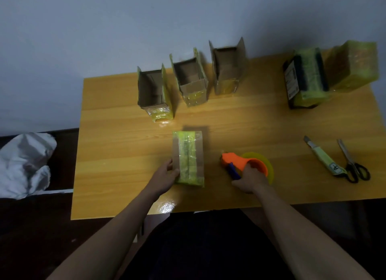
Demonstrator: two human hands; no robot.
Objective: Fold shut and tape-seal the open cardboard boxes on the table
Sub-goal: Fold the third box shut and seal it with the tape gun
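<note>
The left hand [170, 172] grips the near left edge of the closed brown cardboard box with yellow-green tape [188, 157] on the wooden table's [117, 146] front. It looks light and stiff, its taped top probably slick; bare side walls suit holding. The right hand [251, 179] clasps the orange tape dispenser [245, 164].

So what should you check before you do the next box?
1. Near box closed, yellow-green tape along its top: ok.
2. Left hand holds that box: ok.
3. Right hand grips the tape dispenser: ok.
4. Tape end ready to stick: cannot tell.
5. Three open boxes at the back sealed: not ok.
6. Scissors and knife lie apart from both hands: ok.
</note>
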